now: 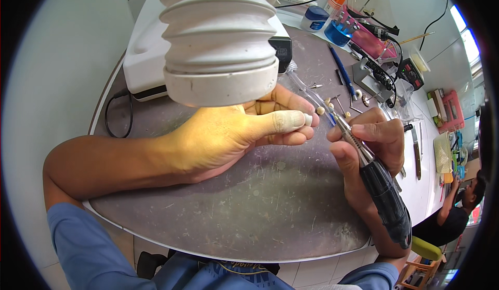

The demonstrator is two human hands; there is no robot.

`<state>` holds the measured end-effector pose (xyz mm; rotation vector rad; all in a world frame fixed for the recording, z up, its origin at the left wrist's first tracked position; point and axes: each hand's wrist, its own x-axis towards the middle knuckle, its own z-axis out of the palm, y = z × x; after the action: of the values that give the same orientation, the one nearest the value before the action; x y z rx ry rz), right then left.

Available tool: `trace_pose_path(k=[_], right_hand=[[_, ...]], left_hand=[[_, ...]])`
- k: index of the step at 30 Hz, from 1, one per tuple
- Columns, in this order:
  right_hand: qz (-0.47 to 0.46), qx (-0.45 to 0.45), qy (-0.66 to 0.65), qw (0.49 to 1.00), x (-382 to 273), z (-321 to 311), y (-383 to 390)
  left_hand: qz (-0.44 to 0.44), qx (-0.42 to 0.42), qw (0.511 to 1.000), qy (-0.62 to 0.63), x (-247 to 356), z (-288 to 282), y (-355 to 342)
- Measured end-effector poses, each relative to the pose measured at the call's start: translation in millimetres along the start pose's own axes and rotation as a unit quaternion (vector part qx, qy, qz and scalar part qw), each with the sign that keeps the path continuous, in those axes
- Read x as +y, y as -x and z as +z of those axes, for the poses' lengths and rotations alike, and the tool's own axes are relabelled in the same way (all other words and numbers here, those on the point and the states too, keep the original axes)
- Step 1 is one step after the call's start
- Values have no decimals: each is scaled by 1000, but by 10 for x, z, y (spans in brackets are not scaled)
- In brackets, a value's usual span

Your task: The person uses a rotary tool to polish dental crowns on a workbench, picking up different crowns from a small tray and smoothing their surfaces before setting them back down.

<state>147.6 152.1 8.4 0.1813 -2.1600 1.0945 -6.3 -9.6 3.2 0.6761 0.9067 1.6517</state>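
Note:
My left hand (223, 136), lit warm from above, pinches a small whitish tooth-like piece (307, 119) between thumb and fingertips. My right hand (379, 144) grips a black and silver rotary handpiece (382, 196), angled toward that piece; whether its tip touches it I cannot tell. Beside and behind my fingertips lie several small tooth-like pieces (320, 110) and metal bits (358, 110) on the scuffed brown mat (260, 212). A clear tube with a brush-like end (299, 82) lies behind them, partly hidden.
A white ribbed duct (218, 40) hangs over my left hand before a white machine (145, 45). Pens (340, 69), a blue jar (339, 32), a pink holder (371, 43) and a control box (410, 74) crowd the back right. A co-worker (442, 222) sits at the far right.

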Motion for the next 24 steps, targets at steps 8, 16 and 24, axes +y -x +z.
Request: trace_pose_path(k=[8, 16, 24], right_hand=[[-62, -21, 19, 998, 68, -9, -10], [-144, -28, 25, 989, 77, 10, -56], [-148, -49, 45, 987, 66, 24, -73]], left_hand=[[-4, -3, 1000, -3, 12, 4, -3], [-20, 5, 1000, -6, 15, 15, 1], [-1, -6, 1000, -9, -8, -3, 13]])
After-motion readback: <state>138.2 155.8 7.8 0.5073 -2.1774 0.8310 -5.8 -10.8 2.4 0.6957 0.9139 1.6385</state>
